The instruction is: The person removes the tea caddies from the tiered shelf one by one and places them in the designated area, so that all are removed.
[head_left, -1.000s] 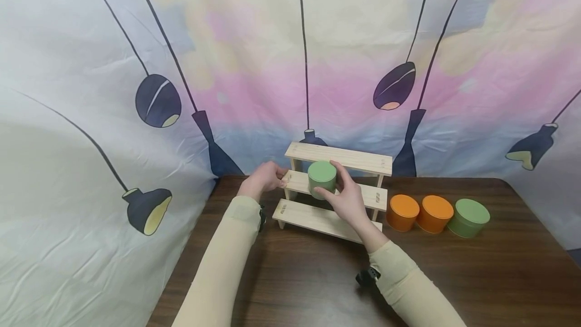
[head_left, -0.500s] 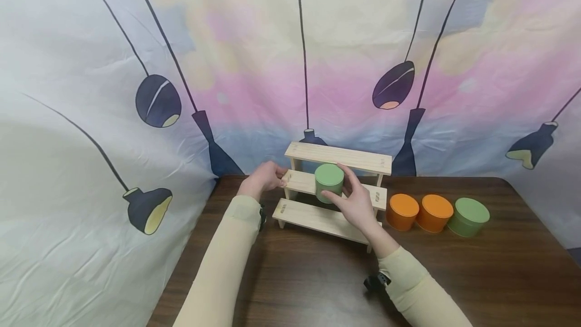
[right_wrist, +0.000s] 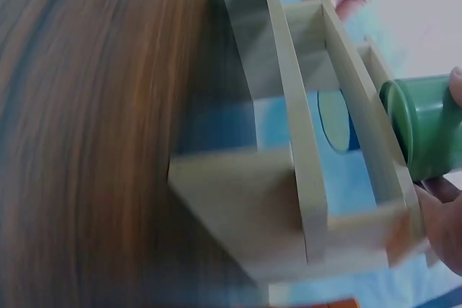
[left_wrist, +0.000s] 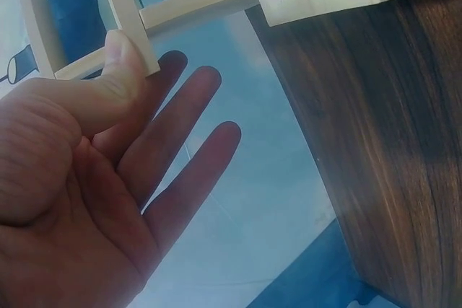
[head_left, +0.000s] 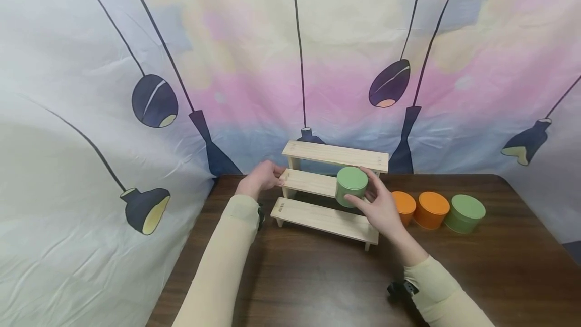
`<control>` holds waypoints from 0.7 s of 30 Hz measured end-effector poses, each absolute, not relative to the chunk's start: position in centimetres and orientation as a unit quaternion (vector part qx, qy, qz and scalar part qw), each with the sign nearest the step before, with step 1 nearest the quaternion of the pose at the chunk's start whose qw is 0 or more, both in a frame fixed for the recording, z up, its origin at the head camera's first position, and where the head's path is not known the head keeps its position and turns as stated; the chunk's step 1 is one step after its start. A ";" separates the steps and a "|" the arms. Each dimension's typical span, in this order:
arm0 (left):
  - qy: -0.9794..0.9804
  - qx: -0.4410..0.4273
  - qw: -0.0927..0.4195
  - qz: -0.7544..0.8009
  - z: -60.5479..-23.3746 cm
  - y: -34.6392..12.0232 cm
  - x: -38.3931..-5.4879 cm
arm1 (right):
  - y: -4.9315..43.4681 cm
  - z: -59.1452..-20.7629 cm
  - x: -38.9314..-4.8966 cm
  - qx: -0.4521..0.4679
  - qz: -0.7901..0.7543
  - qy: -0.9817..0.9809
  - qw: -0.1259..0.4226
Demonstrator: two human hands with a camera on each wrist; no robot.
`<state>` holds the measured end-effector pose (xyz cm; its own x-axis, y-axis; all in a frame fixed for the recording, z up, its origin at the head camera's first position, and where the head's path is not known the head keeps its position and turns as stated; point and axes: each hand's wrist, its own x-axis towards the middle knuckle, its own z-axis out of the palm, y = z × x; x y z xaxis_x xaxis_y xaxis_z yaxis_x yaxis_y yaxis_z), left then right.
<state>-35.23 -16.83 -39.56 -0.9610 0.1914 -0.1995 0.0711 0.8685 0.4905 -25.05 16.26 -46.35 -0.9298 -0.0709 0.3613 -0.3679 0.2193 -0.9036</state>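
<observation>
A three-tier wooden stand occupies the middle of the table. My left hand pinches the left end of its middle tier; in the left wrist view the thumb lies against the wood while the other fingers extend past it. My right hand grips a round green tin between thumb and fingers, towards the right end of the middle tier. In the right wrist view, the tin's base is right at that tier's board.
Two orange tins and a second green tin stand in a row right of the stand on the dark wooden table. The nearer orange one is partly behind my right hand. A cloth printed with lamps hangs close behind the stand.
My right hand has moved the green tin rightwards along the middle tier, from left of its centre towards its right end. The left hand stays at the tier's left end.
</observation>
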 end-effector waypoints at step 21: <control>0.954 0.076 0.118 0.266 -39.9 -17.4 -35.2 | 25.9 -46.5 -20.6 0.073 0.577 -0.790 0.191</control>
